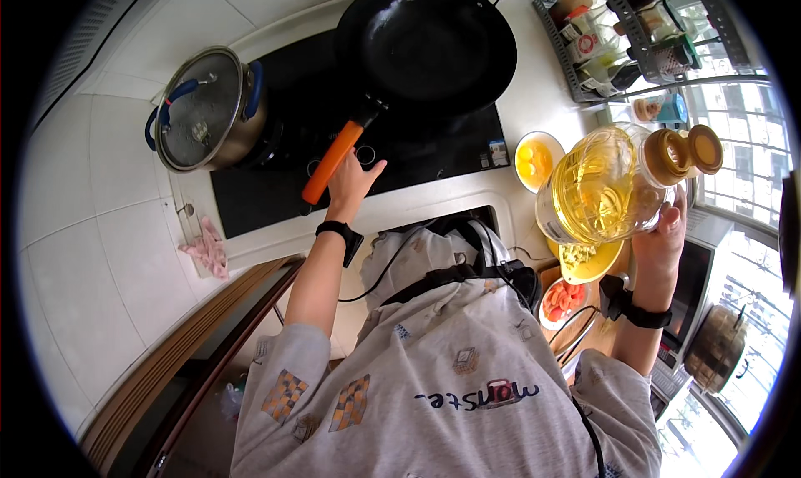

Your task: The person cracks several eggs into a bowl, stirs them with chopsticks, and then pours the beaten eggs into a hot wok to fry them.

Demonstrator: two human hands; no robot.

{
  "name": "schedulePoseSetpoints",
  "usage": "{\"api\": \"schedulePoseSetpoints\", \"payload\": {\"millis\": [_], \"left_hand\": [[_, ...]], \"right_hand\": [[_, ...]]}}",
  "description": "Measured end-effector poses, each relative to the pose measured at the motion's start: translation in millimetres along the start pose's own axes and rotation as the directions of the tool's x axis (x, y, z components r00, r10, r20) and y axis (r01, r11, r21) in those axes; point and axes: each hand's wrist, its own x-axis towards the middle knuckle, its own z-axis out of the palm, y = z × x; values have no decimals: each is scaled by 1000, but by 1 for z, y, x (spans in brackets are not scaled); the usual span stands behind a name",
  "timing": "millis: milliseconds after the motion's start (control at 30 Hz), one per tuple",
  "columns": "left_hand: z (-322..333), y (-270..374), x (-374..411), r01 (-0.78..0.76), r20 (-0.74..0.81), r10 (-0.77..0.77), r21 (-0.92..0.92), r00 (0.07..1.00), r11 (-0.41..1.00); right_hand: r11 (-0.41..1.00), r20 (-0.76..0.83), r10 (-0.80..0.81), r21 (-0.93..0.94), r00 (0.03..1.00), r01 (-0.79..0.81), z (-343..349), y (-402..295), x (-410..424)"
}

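My right hand (664, 237) grips a large clear plastic bottle of yellow cooking oil (594, 187). The bottle is tilted and its brown flip cap (706, 149) stands open. My left hand (352, 181) is at the orange handle (335, 159) of a black wok (432, 46), beside the cooktop's round controls (365, 154). Its thumb points away from the handle. The other fingers are partly hidden behind the handle, so I cannot tell whether they grip it. The wok sits on the black cooktop (413, 159), with no food visible inside.
A lidded steel pot (206, 112) stands on the cooktop's left. Right of the cooktop is a bowl of cracked eggs (535, 159). Nearer are a yellow bowl (604, 266) with chopped pieces and a bowl of cut tomatoes (563, 300). A condiment rack (579, 71) stands at the back right.
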Motion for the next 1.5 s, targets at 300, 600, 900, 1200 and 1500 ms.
{"api": "schedulePoseSetpoints", "payload": {"millis": [300, 600, 900, 1200, 1500], "left_hand": [[-41, 7, -22, 169, 482, -187, 82, 856, 982], [-184, 74, -7, -120, -72, 124, 50, 990, 991], [-153, 50, 11, 208, 231, -211, 39, 950, 977], [-165, 66, 10, 172, 189, -199, 148, 962, 974], [-161, 57, 12, 146, 179, -166, 121, 970, 982]], "right_hand": [[998, 52, 61, -4, 997, -61, 26, -26, 21], [999, 115, 46, 11, 992, -48, 9, -14, 55], [1000, 116, 13, -1, 993, -13, 2, -12, 77], [998, 153, 60, -46, 986, -53, -2, -9, 85], [998, 84, 54, -35, 995, -51, 7, -12, 75]]}}
